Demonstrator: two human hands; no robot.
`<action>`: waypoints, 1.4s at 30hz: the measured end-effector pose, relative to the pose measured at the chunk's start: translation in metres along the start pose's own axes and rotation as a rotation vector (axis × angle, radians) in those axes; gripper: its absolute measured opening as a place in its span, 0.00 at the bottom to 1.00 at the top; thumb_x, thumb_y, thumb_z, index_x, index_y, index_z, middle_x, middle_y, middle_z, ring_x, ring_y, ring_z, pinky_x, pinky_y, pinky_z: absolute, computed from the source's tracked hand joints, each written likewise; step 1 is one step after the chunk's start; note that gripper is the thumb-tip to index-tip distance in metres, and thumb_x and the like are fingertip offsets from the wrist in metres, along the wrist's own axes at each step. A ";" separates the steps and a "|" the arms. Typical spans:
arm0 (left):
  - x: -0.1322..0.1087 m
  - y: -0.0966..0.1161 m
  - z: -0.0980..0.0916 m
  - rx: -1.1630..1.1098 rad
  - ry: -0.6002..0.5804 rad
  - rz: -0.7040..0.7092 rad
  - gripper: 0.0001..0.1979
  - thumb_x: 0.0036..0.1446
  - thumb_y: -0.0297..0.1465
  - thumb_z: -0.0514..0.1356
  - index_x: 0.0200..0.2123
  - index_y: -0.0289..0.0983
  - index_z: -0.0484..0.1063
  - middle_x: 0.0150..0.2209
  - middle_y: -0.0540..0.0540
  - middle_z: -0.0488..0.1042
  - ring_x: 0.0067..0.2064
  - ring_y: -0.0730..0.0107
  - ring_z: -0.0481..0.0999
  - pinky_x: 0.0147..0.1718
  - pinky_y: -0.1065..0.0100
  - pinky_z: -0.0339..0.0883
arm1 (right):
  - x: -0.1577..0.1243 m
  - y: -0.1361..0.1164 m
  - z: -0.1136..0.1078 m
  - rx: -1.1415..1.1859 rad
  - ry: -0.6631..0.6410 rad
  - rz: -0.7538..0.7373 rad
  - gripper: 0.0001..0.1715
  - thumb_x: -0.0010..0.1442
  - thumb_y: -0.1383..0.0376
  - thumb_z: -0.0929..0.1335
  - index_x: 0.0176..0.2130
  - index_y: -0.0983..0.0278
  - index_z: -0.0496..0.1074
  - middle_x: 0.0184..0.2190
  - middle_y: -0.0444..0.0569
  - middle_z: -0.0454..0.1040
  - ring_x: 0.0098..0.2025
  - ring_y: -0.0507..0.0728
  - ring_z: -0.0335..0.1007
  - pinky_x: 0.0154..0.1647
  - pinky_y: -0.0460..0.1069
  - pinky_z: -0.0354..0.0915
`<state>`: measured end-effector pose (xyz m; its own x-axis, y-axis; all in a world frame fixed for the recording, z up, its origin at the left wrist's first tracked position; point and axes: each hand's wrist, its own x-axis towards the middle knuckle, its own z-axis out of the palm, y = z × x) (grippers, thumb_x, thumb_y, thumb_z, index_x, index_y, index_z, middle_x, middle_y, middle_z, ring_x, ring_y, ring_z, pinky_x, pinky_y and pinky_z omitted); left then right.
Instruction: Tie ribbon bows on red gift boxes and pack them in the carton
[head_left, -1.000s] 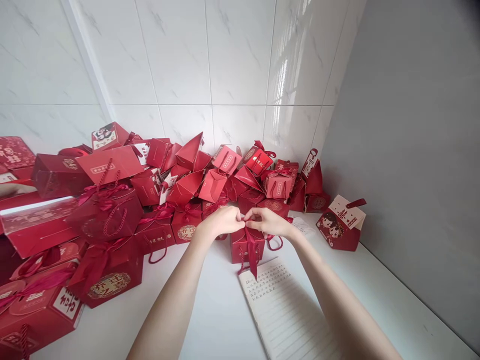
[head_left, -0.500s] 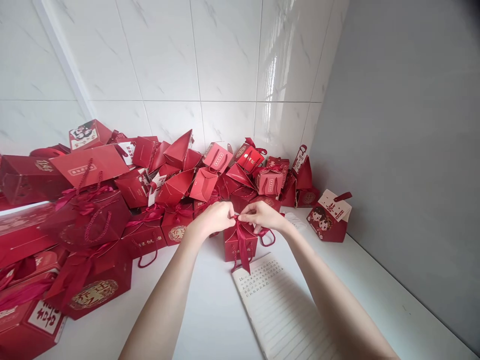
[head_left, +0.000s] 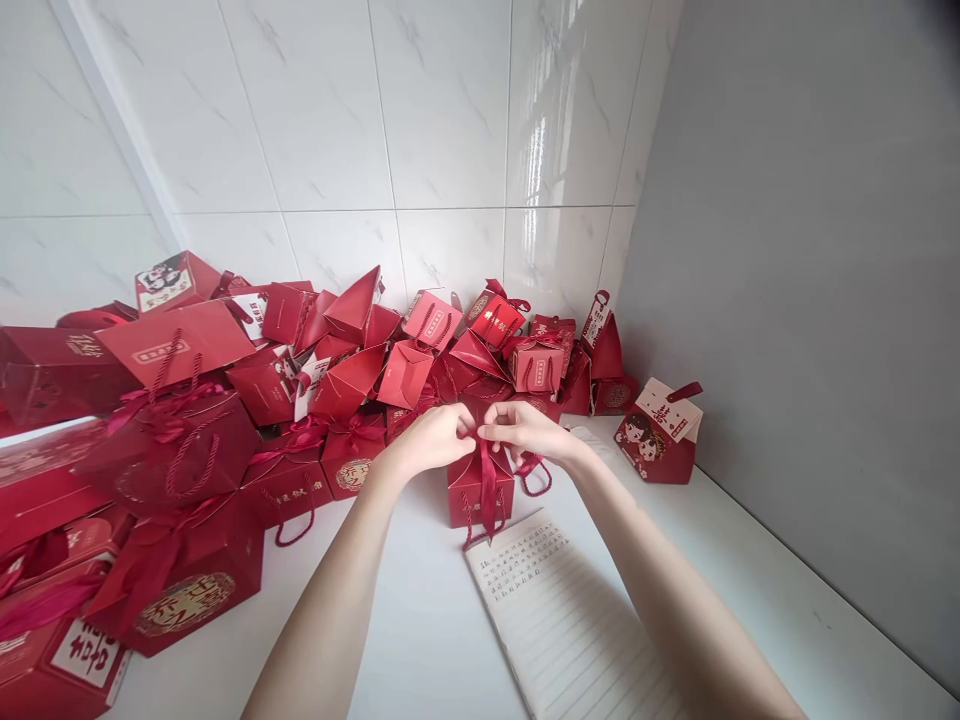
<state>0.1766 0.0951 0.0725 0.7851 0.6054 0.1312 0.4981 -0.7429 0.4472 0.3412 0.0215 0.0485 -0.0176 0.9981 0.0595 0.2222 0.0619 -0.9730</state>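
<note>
A small red gift box (head_left: 459, 492) stands upright on the white table, with cord handles at its front and right side. Over its top, my left hand (head_left: 442, 437) and my right hand (head_left: 523, 430) meet, fingertips nearly touching. Both pinch the dark red ribbon (head_left: 488, 490), and one end of it hangs down the box's front. My fingers hide the upper part of the ribbon and the top of the box. Just in front of the box lies a lined notebook (head_left: 555, 620) with handwriting on its upper lines.
Many red gift boxes (head_left: 199, 575) fill the left side and pile along the tiled wall (head_left: 337, 120). A box with a cartoon couple (head_left: 656, 445) stands alone at the right, beside the grey panel (head_left: 795, 300). The white table (head_left: 420, 610) runs beneath.
My fingertips have shifted slightly on the ribbon, and its hanging end now falls straighter down the box's front. The view has tilted a little; the box stays in place.
</note>
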 end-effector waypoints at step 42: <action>-0.005 0.014 -0.031 -1.358 0.749 0.144 0.14 0.35 0.26 0.67 0.28 0.36 0.68 0.27 0.52 0.69 0.31 0.77 0.69 0.32 0.74 0.61 | -0.018 -0.021 -0.011 -0.098 -0.078 -0.025 0.14 0.52 0.57 0.70 0.28 0.65 0.67 0.16 0.37 0.65 0.11 0.42 0.49 0.09 0.40 0.45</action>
<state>0.1678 0.0907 0.1052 0.2333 0.8610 0.4520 -0.5820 -0.2487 0.7742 0.3479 0.0024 0.0699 -0.0996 0.9931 0.0625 0.3148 0.0911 -0.9448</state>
